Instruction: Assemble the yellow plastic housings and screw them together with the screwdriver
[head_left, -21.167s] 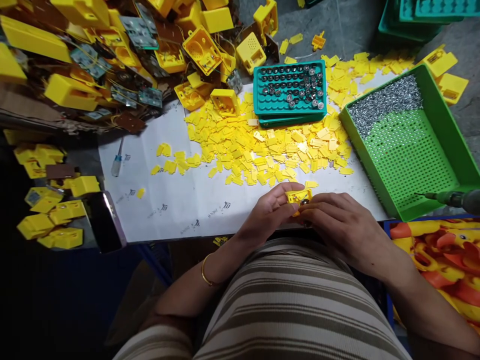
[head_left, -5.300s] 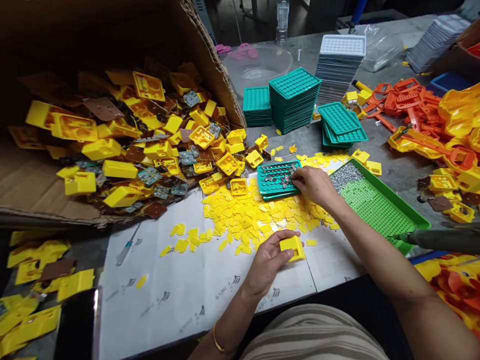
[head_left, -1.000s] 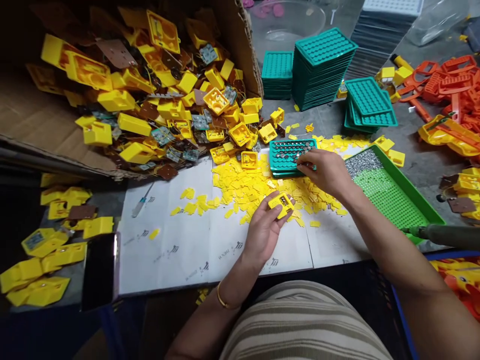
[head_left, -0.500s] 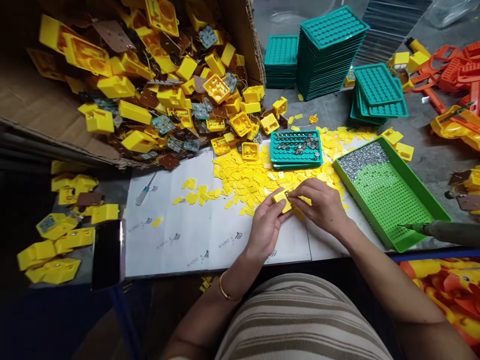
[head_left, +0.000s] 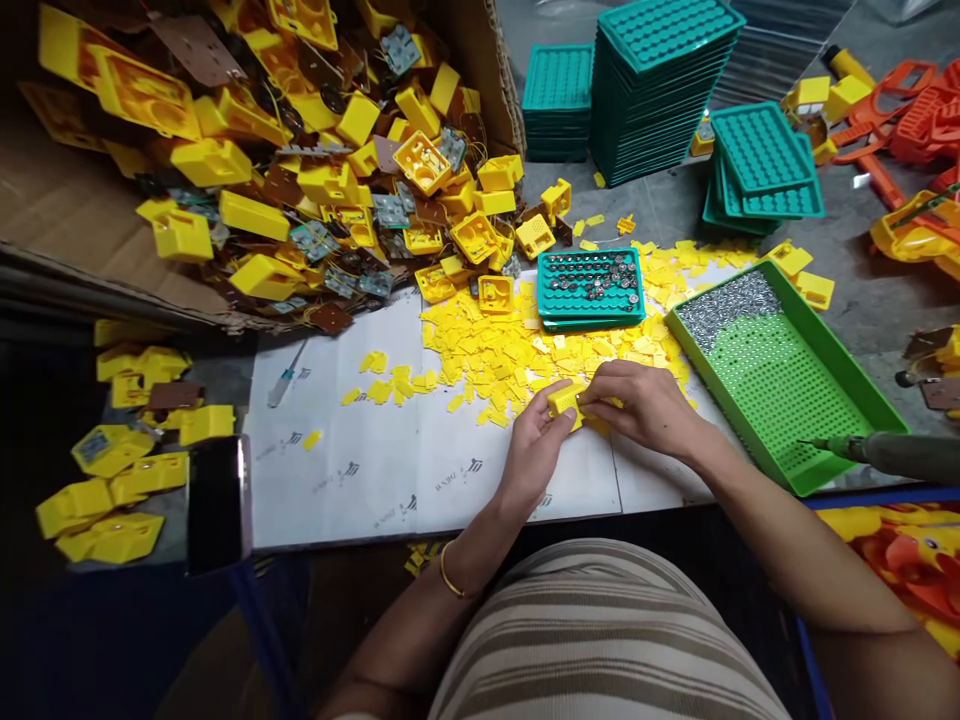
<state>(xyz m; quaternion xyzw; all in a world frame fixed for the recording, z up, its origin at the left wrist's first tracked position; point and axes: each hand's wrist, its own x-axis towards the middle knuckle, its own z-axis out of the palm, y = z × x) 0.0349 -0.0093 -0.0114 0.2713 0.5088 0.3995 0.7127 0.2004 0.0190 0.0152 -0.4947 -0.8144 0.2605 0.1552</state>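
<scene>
Head view: open room lies to the left of the fingers, where the white surface (head_left: 409,440) is mostly bare; its front edge runs just on their near side, close to striped clothing (head_left: 600,640). Clamped in the fingers of the left hand (head_left: 531,445) is a yellow casing (head_left: 562,397); the fingertips of the right hand (head_left: 641,408) are drawn up against its right side, and I cannot tell whether they pinch anything. Beyond the fingers sits a teal tray (head_left: 570,305), with shiny round cells (head_left: 598,288) mainly in its far half. To their right stands a green basket (head_left: 810,370), with silvery pieces (head_left: 750,303) heaped at its far end. Beyond and to their left, a cardboard box (head_left: 67,220) holds yellow housings (head_left: 214,162) and circuit boards (head_left: 401,48). Loose yellow plates (head_left: 480,350) spread between fingers and tray; a power driver (head_left: 892,453) reaches over the basket. A screwdriver (head_left: 279,388) and a phone (head_left: 214,510) lie well left.
</scene>
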